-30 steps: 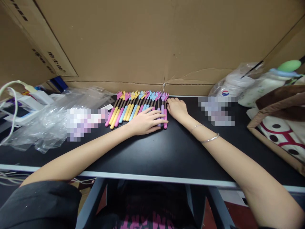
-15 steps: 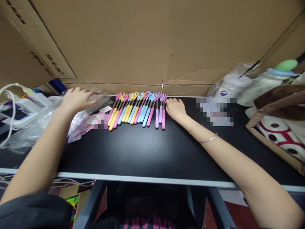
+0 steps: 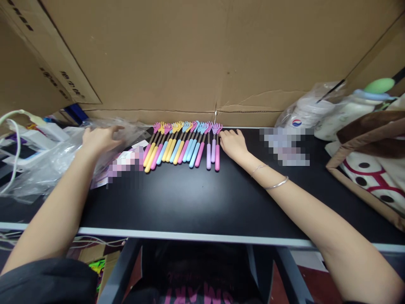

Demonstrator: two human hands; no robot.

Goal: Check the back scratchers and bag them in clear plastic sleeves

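On a black table [image 3: 190, 207], colourful claw-headed sticks [image 3: 190, 147] are laid side by side in a row near the cardboard wall [image 3: 177, 55], with their pink, yellow, blue and purple handles turned towards the person. The row appears largely set out, though the handle ends are uneven; no stick is seen inside a wrapper, and the clear plastic bags [image 3: 47, 169] and pinkish cards [image 3: 100, 180] are left apart, to its left. The left hand [image 3: 99, 141] is held over the bags, thumb and fingers spread apart; nothing is seen in its hold, and contact with the plastic cannot be judged. The right hand [image 3: 233, 143] is rested palm down just beside the row's right end, fingers loosely bent; whether anything is gripped beneath cannot be told. The cards and a packet [image 3: 286, 147] at right are partly masked by pixelation, the overlapping claws are hard to count, and the brown-trimmed bag [image 3: 348, 145] is cut off by the right edge.
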